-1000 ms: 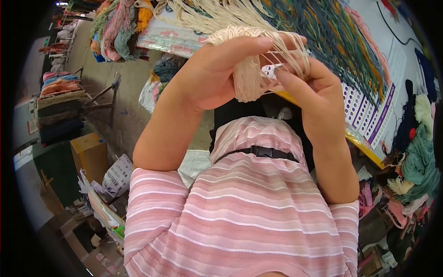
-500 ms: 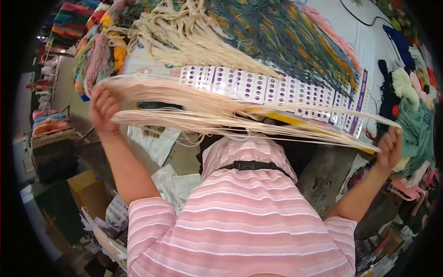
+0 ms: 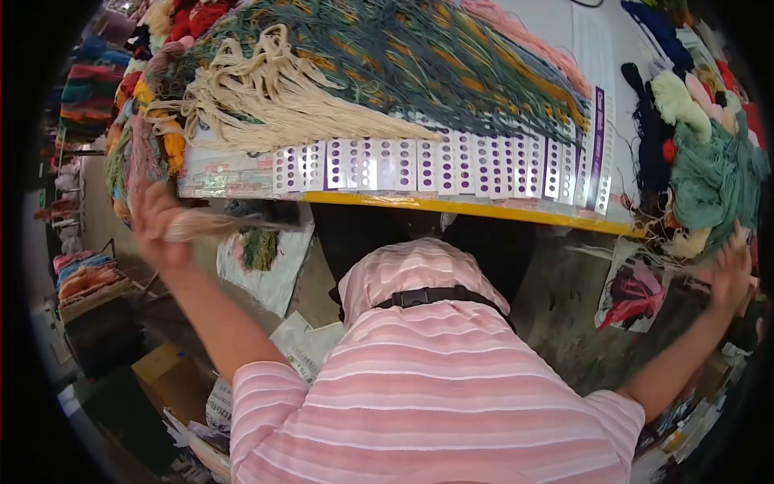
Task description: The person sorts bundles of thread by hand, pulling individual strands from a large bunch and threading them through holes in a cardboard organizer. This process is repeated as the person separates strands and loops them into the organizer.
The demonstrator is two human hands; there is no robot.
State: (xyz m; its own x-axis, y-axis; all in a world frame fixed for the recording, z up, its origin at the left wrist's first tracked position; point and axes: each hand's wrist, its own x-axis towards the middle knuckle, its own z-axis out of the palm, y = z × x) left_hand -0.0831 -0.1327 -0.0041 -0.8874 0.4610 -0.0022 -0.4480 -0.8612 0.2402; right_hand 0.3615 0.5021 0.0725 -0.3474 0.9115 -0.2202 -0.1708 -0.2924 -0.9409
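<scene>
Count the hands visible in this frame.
2. Left hand is out at the left table edge, gripping a cream yarn bundle. Right hand is far right, by the green yarn; its grip is blurred.

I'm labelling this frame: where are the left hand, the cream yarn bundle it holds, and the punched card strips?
left hand [image 3: 155,226], head view, back of hand.
cream yarn bundle [image 3: 201,224], head view, blurred middle.
punched card strips [image 3: 419,165], head view, middle strip.

left hand [image 3: 155,224] gripping cream yarn [image 3: 211,223], punched cards [image 3: 451,167]

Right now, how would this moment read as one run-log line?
left hand: gripping cream yarn bundle | right hand: flung out by green yarn heap, grip unclear | punched cards: along table edge
</scene>
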